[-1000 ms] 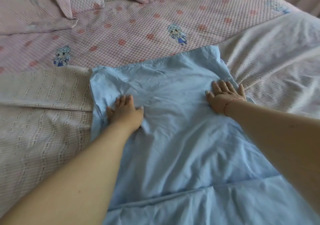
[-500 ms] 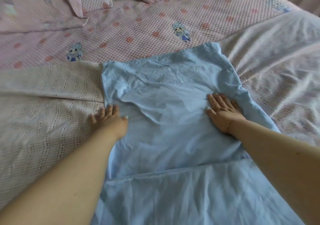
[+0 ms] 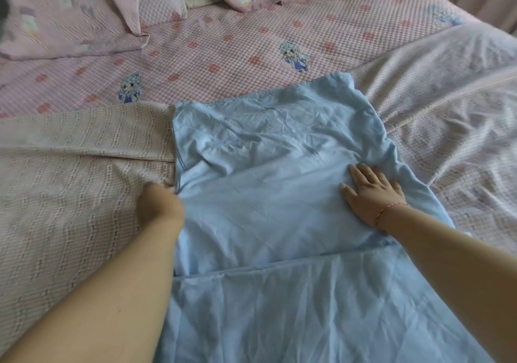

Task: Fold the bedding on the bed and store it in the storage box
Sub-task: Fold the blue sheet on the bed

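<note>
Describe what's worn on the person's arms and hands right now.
Both forearms are bare, with no sleeves in view. The right hand has a thin red string bracelet at the wrist and pale nails. The left hand is motion-blurred; no jewellery shows on it. No gloves on either hand.

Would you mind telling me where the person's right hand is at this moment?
In the head view, the right hand lies flat on the right side of the blue sheet, close to its right edge.
</note>
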### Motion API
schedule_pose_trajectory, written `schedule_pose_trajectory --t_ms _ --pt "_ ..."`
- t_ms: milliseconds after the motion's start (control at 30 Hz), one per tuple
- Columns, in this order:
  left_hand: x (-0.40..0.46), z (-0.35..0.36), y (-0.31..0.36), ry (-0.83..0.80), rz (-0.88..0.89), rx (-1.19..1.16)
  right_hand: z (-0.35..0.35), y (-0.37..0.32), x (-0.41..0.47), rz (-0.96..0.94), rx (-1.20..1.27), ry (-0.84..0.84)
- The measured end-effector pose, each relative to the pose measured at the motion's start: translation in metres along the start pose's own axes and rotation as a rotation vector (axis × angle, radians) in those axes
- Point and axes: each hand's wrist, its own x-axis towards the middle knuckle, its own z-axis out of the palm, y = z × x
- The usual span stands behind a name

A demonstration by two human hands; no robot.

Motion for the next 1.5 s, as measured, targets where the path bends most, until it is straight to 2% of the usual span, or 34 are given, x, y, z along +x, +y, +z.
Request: schedule_pose_trajectory --t_ms 67,100,167,233,267,300,333,400,500,633,800,900,967,1067,1133,1200,1267,1333,1433,1500 --pt "0.009 -0.010 -0.015 0.128 -0.056 0.050 0.001 -0.001 0.003 0.043 -0.013 0.025" --pt "0.007 -0.010 -0.014 0.184 -0.001 0.116 0.001 -0.006 0.003 0.037 -0.023 0.048" --pt "-0.011 0.002 0.006 0.267 0.318 0.135 0.003 -0.030 0.000 -0.077 -0.009 0.089" --pt "-0.041 0.026 0.039 0.170 0.735 0.080 0.008 -0.061 -0.001 -0.244 0.041 0.118" --pt "-0.057 0.041 0.052 0.038 0.876 0.101 0.011 -0.075 -0.001 -0.301 0.064 0.117" --pt "-0.071 0.055 0.061 -0.110 0.936 0.143 0.015 -0.085 0.002 -0.333 0.077 0.109" --pt "-0.080 0.068 0.065 -0.227 0.941 0.194 0.018 -0.090 0.005 -0.344 0.076 0.098" --pt "-0.081 0.087 0.066 -0.310 0.903 0.301 0.025 -0.088 0.016 -0.345 0.027 0.078" --pt "-0.058 0.094 0.058 -0.291 0.801 0.412 0.026 -0.074 0.033 -0.315 -0.040 0.052" --pt "-0.014 0.071 0.035 -0.318 0.520 0.523 0.012 -0.044 0.052 -0.109 -0.035 0.009" --pt "-0.004 0.039 0.028 -0.351 0.328 0.658 0.003 -0.022 0.044 0.016 -0.002 -0.119" --pt "-0.050 0.032 0.045 -0.319 0.442 0.472 -0.008 -0.030 0.027 0.016 0.086 -0.152" --pt "-0.100 0.034 0.044 -0.307 0.654 0.278 -0.011 -0.034 0.001 -0.060 0.187 -0.120" --pt "-0.166 0.031 0.020 -0.250 1.024 0.005 -0.001 -0.027 -0.057 -0.267 0.286 0.057" --pt "-0.181 0.025 -0.005 -0.211 1.156 0.008 0.005 -0.013 -0.090 -0.385 0.236 0.117" --pt "-0.177 0.020 -0.022 -0.222 1.154 0.081 0.004 0.009 -0.106 -0.414 0.168 0.087" --pt "-0.172 0.013 -0.029 -0.251 1.107 0.202 0.000 0.023 -0.112 -0.392 0.062 -0.017" --pt "-0.169 0.004 -0.026 -0.385 1.031 0.382 -0.002 0.028 -0.108 -0.341 -0.063 -0.122" --pt "-0.163 -0.003 -0.021 -0.546 0.935 0.417 -0.009 0.027 -0.100 -0.345 -0.159 -0.237" --pt "-0.158 -0.012 -0.012 -0.458 0.967 0.434 -0.025 0.023 -0.095 -0.371 -0.153 -0.181"
